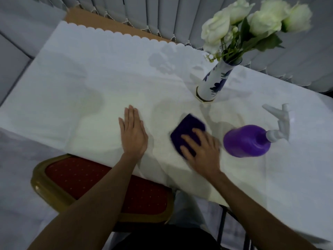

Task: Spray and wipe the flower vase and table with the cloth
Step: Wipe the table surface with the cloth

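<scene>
Chair (pixel 100 183): red seat with gold frame, tucked under the near table edge, below both wrists.
Left hand (pixel 133 134): flat on the tablecloth, fingers straight and together, grasping nothing; likely pinning the fabric so it does not bunch while the other hand wipes.
Right hand (pixel 201 150): palm down, fingers (pixel 189 139) spread and pressing on the cloth, not curled around it; blurred, which suggests a wiping stroke.
Cloth (pixel 187 131): dark purple, folded square, flat under the right fingertips, one corner pointing away beyond them.
Spray bottle (pixel 247 140): purple, apparently upright just right of the right hand, white trigger head aimed away to the right; untouched.
Table (pixel 90 83): white-covered, the surface being wiped.
Flower vase (pixel 214 82): well beyond the right fingertips, upright, long axis vertical, white roses on top; apart from both hands.
</scene>
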Demonstrator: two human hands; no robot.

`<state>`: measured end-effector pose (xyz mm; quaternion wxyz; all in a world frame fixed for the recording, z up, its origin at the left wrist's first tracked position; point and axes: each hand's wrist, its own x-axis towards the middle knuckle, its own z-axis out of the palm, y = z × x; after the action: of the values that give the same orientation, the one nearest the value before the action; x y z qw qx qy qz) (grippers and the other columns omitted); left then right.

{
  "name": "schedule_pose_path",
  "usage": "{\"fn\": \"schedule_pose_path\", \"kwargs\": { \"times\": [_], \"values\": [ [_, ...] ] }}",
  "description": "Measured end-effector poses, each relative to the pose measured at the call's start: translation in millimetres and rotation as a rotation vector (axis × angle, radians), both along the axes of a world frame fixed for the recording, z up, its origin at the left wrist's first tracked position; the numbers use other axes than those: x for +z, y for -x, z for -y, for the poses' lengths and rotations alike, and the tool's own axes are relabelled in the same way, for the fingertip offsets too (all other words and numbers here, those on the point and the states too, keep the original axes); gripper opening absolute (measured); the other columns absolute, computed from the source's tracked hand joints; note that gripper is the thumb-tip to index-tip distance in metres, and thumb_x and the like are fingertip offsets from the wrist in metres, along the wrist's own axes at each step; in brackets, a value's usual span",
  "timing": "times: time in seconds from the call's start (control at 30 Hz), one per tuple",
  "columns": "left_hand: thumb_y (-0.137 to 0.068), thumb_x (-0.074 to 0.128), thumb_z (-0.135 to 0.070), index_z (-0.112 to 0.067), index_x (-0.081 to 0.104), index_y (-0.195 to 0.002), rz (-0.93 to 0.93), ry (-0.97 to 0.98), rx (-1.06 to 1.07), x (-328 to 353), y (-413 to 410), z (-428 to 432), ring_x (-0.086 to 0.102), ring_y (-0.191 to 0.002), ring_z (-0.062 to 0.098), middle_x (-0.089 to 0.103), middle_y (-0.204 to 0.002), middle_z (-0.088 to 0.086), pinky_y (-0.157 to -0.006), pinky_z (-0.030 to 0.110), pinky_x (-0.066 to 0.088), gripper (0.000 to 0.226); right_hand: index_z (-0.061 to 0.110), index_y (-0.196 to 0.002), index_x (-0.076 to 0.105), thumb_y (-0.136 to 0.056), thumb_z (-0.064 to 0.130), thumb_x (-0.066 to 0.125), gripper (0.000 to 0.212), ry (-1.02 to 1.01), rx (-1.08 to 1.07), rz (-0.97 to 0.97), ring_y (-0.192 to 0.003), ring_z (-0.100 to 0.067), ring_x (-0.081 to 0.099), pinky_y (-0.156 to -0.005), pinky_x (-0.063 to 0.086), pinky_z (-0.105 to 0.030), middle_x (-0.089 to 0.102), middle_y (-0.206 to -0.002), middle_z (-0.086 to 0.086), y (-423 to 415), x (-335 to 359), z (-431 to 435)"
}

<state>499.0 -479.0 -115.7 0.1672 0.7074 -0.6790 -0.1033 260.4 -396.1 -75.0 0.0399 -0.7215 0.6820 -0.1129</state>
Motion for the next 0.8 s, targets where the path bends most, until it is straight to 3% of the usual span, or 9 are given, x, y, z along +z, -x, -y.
{"fn": "schedule_pose_path", "kwargs": {
  "times": [0.07, 0.13, 0.27, 0.4, 0.53, 0.67, 0.8],
  "values": [
    [-0.104, 0.029, -0.016, 0.004, 0.034, -0.151, -0.003, -0.012, -0.015, -1, 1, 0, 0.023, -0.152, 0.035, 0.028, -0.162, 0.02, -0.123, 0.055, 0.015, 0.051, 0.027, -0.131, 0.07, -0.098, 0.05, 0.053, 0.044, 0.005, -0.198, 0.028, -0.128, -0.042, 0.054, -0.106, 0.039, -0.051, 0.06, -0.143, -0.013, -12, 0, 36],
    [-0.105, 0.03, -0.016, 0.004, 0.033, -0.151, 0.01, -0.006, -0.017, -2, 4, -2, 0.022, -0.152, 0.034, 0.027, -0.162, 0.02, -0.123, 0.054, 0.014, 0.051, 0.028, -0.135, 0.068, -0.1, 0.048, 0.049, 0.045, -0.018, -0.257, 0.093, -0.135, -0.043, 0.049, -0.109, 0.041, -0.052, 0.057, -0.148, -0.013, -43, 0, 61],
    [-0.105, 0.032, -0.017, 0.005, 0.033, -0.151, -0.013, 0.004, -0.05, 0, 3, -3, 0.024, -0.152, 0.035, 0.028, -0.161, 0.022, -0.123, 0.054, 0.014, 0.051, 0.029, -0.132, 0.071, -0.102, 0.043, 0.05, 0.039, -0.052, -0.01, 0.169, -0.133, -0.039, 0.053, -0.105, 0.046, -0.05, 0.06, -0.146, -0.01, -85, -4, 29],
    [-0.106, 0.029, -0.017, 0.004, 0.033, -0.151, -0.035, -0.018, -0.042, 0, 3, -1, 0.025, -0.151, 0.036, 0.03, -0.161, 0.021, -0.122, 0.054, 0.014, 0.051, 0.024, -0.13, 0.072, -0.101, 0.04, 0.058, 0.036, -0.043, 0.124, 0.166, -0.131, -0.037, 0.058, -0.108, 0.044, -0.049, 0.063, -0.143, -0.011, -39, -6, -60],
    [-0.104, 0.031, -0.017, 0.003, 0.031, -0.152, 0.01, -0.054, -0.037, 4, 7, 1, 0.021, -0.153, 0.035, 0.027, -0.162, 0.019, -0.122, 0.055, 0.011, 0.052, 0.016, -0.127, 0.074, -0.101, 0.035, 0.056, 0.036, 0.001, -0.163, 0.11, -0.124, -0.042, 0.06, -0.105, 0.047, -0.052, 0.064, -0.138, -0.017, 14, -5, -65],
    [-0.098, 0.037, -0.007, 0.003, 0.024, -0.154, -0.022, -0.175, 0.035, 24, 26, 5, 0.008, -0.156, 0.032, 0.016, -0.166, 0.018, -0.122, 0.059, 0.004, 0.059, 0.006, -0.132, 0.067, -0.104, 0.037, 0.041, 0.049, -0.076, -0.478, 0.241, -0.133, -0.049, 0.051, -0.111, 0.044, -0.057, 0.058, -0.143, -0.026, -36, 5, 1],
    [-0.095, 0.037, 0.004, 0.0, 0.032, -0.152, -0.136, -0.123, -0.23, 56, 65, -6, 0.009, -0.155, 0.032, 0.016, -0.165, 0.019, -0.121, 0.056, 0.0, 0.058, 0.01, -0.146, 0.056, -0.103, 0.043, 0.028, 0.061, -0.174, -0.348, 0.215, -0.144, -0.045, 0.042, -0.116, 0.037, -0.057, 0.046, -0.156, -0.021, -34, 17, -19]
  ]
}}
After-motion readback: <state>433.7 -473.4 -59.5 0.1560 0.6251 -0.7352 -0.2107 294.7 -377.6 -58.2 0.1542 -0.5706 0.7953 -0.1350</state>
